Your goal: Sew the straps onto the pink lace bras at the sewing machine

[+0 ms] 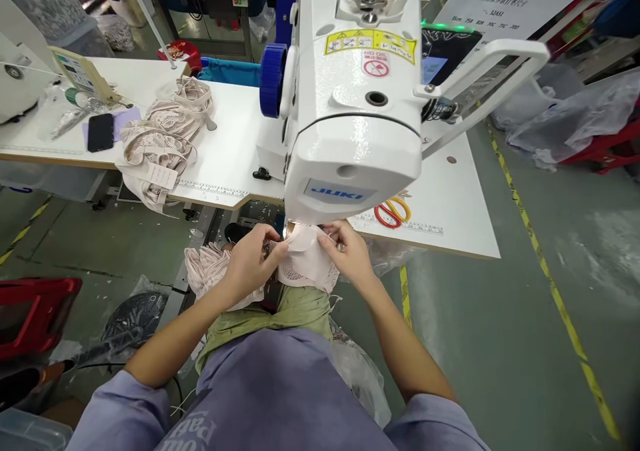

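Observation:
A pale pink lace-edged fabric piece (307, 264) hangs at the needle end of the white JUKI sewing machine (355, 151), its lower part over my lap. My left hand (255, 257) pinches the piece's upper left edge between thumb and fingers, close by the needle area. On the other side my right hand (347, 251) grips its right edge, thumb on top. The machine head hides the upper edge and part of my right fingertips. More pink lace pieces (207, 267) lie bunched to the left, under my left forearm.
On the white table a heap of beige lace garments (165, 131) with a tag lies left, beside a black phone (101, 133). Scissors with red and orange handles (393, 212) rest right of the machine. The blue handwheel (273, 81) sticks out left. Red stools stand on the floor.

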A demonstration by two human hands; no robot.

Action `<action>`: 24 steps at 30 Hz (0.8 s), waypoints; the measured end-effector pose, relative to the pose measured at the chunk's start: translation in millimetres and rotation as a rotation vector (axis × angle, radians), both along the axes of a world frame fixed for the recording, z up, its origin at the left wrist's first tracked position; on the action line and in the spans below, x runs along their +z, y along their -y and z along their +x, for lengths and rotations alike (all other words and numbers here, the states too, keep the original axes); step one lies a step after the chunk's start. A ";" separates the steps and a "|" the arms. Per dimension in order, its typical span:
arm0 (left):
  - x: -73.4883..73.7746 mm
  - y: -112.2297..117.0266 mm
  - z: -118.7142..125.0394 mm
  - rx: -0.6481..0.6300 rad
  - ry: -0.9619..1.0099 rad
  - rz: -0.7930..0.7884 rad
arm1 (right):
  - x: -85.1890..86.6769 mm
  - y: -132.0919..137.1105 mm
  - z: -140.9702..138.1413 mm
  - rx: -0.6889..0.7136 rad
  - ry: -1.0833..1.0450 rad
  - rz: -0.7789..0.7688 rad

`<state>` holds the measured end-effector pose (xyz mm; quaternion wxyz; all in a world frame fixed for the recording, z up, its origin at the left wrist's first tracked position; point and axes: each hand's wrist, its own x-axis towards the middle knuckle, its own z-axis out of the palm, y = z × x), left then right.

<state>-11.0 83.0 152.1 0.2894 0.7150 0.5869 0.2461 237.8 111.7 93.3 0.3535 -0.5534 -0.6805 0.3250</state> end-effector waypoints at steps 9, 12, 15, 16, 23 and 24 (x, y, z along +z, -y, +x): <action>-4.4 15.9 -17.7 -0.430 0.557 -0.630 | 33.9 88.2 -29.8 0.394 -0.097 -0.132; 11.6 33.5 -35.1 -0.280 0.600 -0.516 | 30.8 96.9 -58.1 0.490 -0.214 -0.202; 26.4 43.8 -55.5 -0.136 0.441 -0.317 | 14.6 83.9 -98.7 0.489 -0.404 -0.279; 27.6 44.7 -60.7 -0.142 0.372 -0.285 | 7.9 77.7 -111.7 0.457 -0.502 -0.329; -29.3 39.9 -58.0 0.093 0.099 -0.138 | -32.5 68.9 -134.5 -0.130 -0.831 -0.451; -40.3 41.4 -52.7 0.176 0.174 -0.158 | -35.9 73.1 -131.3 -0.158 -0.786 -0.380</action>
